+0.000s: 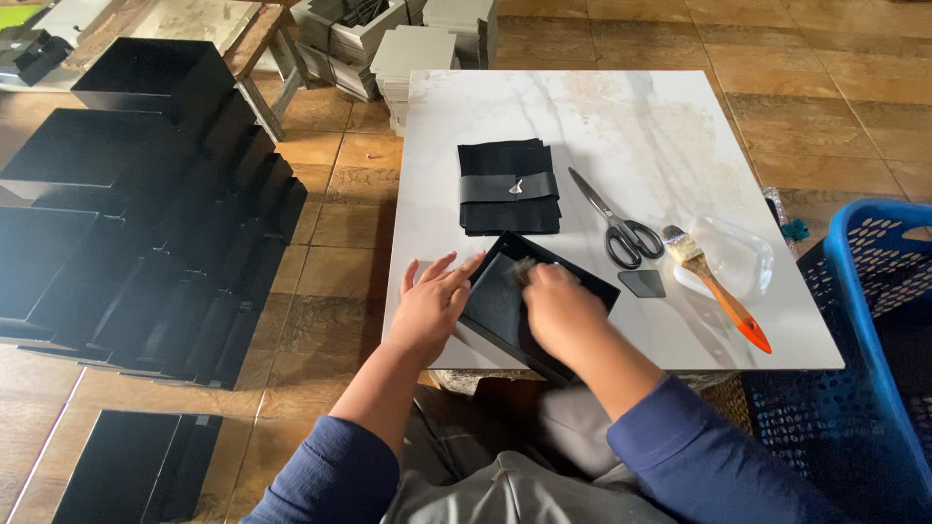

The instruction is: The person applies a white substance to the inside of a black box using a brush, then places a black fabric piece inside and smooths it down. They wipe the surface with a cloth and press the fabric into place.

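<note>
Black tray sits at the desk's near edge, turned corner-on, its near corner overhanging toward the lap. Left of the desk is a strip of bare floor, then black boxes well apart. Far half of the desk is open. Just behind the tray lies a folded black cloth; to its right are scissors and a brush with an orange handle resting on a clear plastic piece. A blue basket crowds the desk's right side.

Left hand lies flat, fingers spread, fingertips on the tray's left rim. Right hand is inside the tray, palm down, fingers curled onto something small and grey; whether it grips it, cannot tell.
</note>
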